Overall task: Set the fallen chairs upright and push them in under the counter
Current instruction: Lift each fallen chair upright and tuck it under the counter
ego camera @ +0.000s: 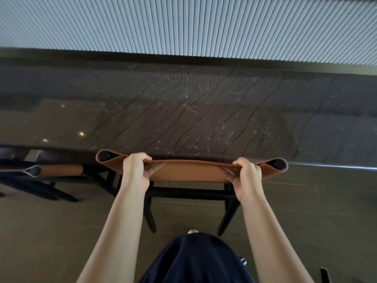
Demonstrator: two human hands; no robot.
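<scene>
The chair (189,176) in hand stands upright on its legs, close against the near edge of the worktop (183,111). Righting looks done for this 1, and the step in hand is the push-in. The left grip (136,170) and the right grip (247,176) each curl round the top edge of the backrest, 1 toward each end, with the leather pinched between fingers and palm.

The next move calls for an even, straight shove toward the far side from both arms, so that the 4 legs slide together and the frame does not twist. The top of the backrest seems about level with the worktop edge. It will likely stop there while the seat goes under, though the seat itself is hidden.

The backrest is a smooth, matt tan leather sling. It bows a little and is wrapped round 2 round black posts (104,155) with capped ends. The frame is slim and black, with tapered, splayed legs (150,217). The worktop is polished dark brown stone with pale veins and dark diagonal lines, and it reflects spots of light. Beyond it runs a pale panel (183,27) of narrow ribs. The floor (61,225) is large grey-brown tile with thin joints.

At left a second chair (61,169) of the same make sits by the worktop, too blurred to tell how far in it is
</scene>
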